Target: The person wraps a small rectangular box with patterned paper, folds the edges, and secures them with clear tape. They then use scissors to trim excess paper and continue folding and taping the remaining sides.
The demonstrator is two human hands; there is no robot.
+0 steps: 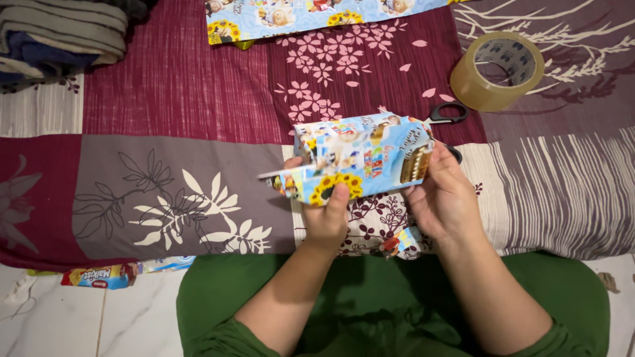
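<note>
Head view, looking down: green-clad legs fill the bottom edge, on a pale marble-patterned tiled floor (119, 317), where a small red and blue snack packet (99, 276) lies at the left, half under the edge of a patchwork bedspread in maroon, grey and striped cloth with flower and leaf prints (165, 132).

Above the lap, both hands hold up a small box wrapped in bright blue cartoon-print paper with sunflowers (354, 158). The left hand (325, 215) pinches its lower edge, thumb pressed on the sunflower print. The right hand (444, 195) curls around the box's right end, fingers hidden behind it. A paper scrap (400, 241) sits beneath the hands.

Just beyond the box, black-handled scissors (447, 114) lie mostly hidden. Farther right stands a roll of clear brownish packing tape (497, 70). At the top edge a sheet of matching wrapping paper (317, 14) is cut off, and folded cloths (59, 33) lie top left.
</note>
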